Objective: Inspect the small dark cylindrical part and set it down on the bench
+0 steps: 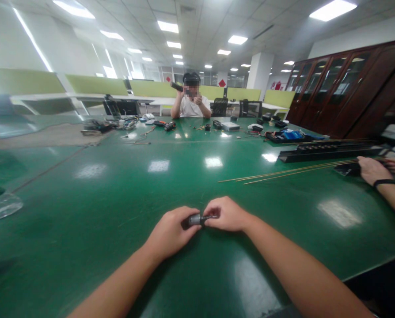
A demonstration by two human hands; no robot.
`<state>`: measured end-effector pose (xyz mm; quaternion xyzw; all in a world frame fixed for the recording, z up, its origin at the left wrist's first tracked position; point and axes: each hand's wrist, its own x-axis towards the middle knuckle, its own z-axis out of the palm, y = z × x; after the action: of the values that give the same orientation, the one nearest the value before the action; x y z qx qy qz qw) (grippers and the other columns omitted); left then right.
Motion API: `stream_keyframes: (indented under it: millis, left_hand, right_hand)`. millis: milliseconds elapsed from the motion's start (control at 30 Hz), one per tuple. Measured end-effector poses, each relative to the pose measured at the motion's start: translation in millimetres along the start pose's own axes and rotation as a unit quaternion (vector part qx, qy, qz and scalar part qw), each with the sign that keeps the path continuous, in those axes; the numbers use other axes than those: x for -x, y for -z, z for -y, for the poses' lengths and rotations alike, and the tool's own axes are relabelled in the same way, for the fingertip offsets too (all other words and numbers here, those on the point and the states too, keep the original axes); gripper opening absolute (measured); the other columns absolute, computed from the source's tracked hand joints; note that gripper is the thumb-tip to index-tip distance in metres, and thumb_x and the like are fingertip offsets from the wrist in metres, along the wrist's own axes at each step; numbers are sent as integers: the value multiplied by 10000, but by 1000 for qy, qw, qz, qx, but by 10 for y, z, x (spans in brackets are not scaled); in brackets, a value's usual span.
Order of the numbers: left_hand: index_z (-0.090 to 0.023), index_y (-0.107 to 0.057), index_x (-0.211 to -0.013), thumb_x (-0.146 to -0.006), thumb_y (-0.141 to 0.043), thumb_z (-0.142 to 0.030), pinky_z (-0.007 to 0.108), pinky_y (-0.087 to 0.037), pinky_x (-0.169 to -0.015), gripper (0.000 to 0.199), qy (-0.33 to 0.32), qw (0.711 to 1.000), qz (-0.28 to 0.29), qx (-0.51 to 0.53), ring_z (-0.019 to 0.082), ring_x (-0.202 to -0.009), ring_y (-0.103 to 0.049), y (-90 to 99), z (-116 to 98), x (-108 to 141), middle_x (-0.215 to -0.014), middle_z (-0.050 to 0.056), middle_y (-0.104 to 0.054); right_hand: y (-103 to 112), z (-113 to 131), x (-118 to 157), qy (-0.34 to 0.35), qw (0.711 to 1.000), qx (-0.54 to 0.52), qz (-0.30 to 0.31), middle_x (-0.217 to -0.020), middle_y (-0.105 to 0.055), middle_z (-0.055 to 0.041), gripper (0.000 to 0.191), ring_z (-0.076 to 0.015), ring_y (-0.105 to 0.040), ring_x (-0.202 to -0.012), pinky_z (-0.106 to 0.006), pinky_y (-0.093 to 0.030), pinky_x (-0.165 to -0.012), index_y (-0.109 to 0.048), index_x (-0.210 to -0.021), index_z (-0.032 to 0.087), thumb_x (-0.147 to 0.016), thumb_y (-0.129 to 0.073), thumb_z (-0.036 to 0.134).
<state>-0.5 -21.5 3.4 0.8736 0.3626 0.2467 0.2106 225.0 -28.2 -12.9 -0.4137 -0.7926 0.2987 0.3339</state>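
Observation:
Just above the green table point(118, 185), near its front middle, my left hand point(172, 232) is wrapped round a dark cylinder with a silver band point(194, 220). Its fingers and thumb close on it from the left. My right hand point(227, 215) pinches a thin dark shaft point(210, 217) that meets the cylinder's right end. The two hands almost touch, and the cylinder lies level between them. Part of the shaft is hidden by the right fingers, and the cylinder's left end sits inside the left palm.
Thin brass rods point(267, 176) reach in from the right, where another person's hands point(371, 170) hold them beside a black rail point(313, 152). Across the table sits a person point(195, 106). Tools and small parts line the far edge. A clear plastic piece point(3, 207) lies left.

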Motion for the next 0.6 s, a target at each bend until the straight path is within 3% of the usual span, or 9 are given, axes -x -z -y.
stream_keyframes:
  millis: [333,600]
  left_hand:
    - [-240,-684,-1062,-840,-653,-271,311,-498,-834,226,-8,1000,-11,-11,196,-912,-658,8,1,-5,-1012,26,-717]
    - [-238,-685,-1068,-835,-651,-268,315,-504,-850,237,-1,1000,-15,-10,198,-921,-665,34,1,-7,-1017,27,-723]
  right_hand:
    - [56,24,-3,26,999,31,-8,-776,-685,-27,113,-134,-605,-682,-224,-445,-631,-768,-854,152,-746,-747,178]
    - [42,7,4,-4,1000,17,-3,-799,-698,-23,136,-137,-612,-686,-224,-456,-633,-754,-861,165,-734,-771,212]
